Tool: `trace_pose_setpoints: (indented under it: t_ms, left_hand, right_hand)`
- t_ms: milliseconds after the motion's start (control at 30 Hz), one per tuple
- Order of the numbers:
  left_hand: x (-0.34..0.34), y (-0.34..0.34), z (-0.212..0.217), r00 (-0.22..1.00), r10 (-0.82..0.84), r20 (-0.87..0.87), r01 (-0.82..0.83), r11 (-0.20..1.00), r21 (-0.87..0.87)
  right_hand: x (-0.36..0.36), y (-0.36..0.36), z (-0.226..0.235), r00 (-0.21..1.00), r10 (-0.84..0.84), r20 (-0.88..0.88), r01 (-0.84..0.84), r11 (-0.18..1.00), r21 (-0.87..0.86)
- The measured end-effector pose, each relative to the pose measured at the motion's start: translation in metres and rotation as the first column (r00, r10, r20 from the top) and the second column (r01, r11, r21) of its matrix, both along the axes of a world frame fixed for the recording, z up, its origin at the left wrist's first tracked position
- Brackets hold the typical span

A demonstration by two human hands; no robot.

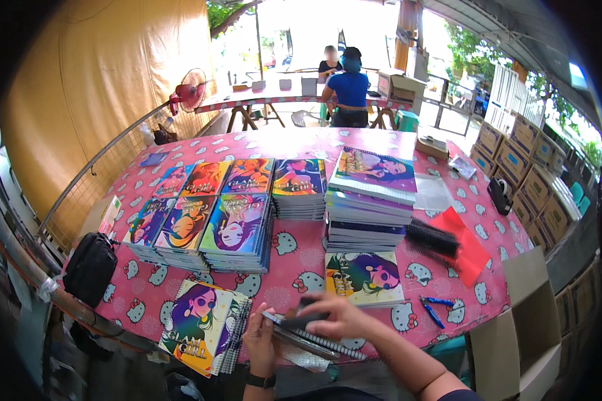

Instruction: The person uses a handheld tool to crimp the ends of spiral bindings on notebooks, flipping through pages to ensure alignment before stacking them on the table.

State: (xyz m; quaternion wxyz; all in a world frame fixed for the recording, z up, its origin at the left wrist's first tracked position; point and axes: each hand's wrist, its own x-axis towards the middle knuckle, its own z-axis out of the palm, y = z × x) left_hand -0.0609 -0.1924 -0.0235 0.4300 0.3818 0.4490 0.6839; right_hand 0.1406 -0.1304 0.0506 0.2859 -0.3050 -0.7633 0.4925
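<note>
My left hand, with a dark wristband below it, grips the end of a spiral-bound notebook tilted at the near table edge. My right hand is closed over a dark object at the notebook's upper side; motion blur hides what it is. A crumpled clear plastic wrap lies beneath the notebook. To the left, a small stack of spiral notebooks with a colourful cover sits at the table edge. Just beyond my right hand lies another notebook, in front of a tall notebook pile.
Several notebook stacks fill the table's left middle. Right of the pile lie black binding coils, a red sheet and blue-handled pliers. A black bag sits left; an open carton stands right. Two people are at a far table.
</note>
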Motion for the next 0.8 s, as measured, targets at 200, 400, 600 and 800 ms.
trace_pose_setpoints:
  t_ms: [200,400,600,800]
  left_hand:
    - [-0.015,0.008,0.003,0.97,-0.234,-0.06,0.236,0.971,0.028]
    - [-0.002,0.004,0.062,0.886,-0.187,-0.424,0.265,0.955,0.134]
    - [0.034,-0.007,0.091,0.909,-0.089,-0.407,0.221,0.931,0.29]
    - [0.038,-0.01,0.089,0.888,-0.059,-0.455,0.272,0.867,0.417]
  right_hand:
    - [0.072,0.033,-0.045,0.645,-0.638,0.42,0.359,0.739,0.571]
    - [0.057,-0.018,0.027,0.922,-0.376,0.09,0.295,0.835,0.465]
    - [0.022,-0.082,0.058,0.936,-0.353,-0.004,0.328,0.866,0.378]
    - [0.007,-0.103,0.056,0.928,-0.36,0.101,0.29,0.864,0.411]
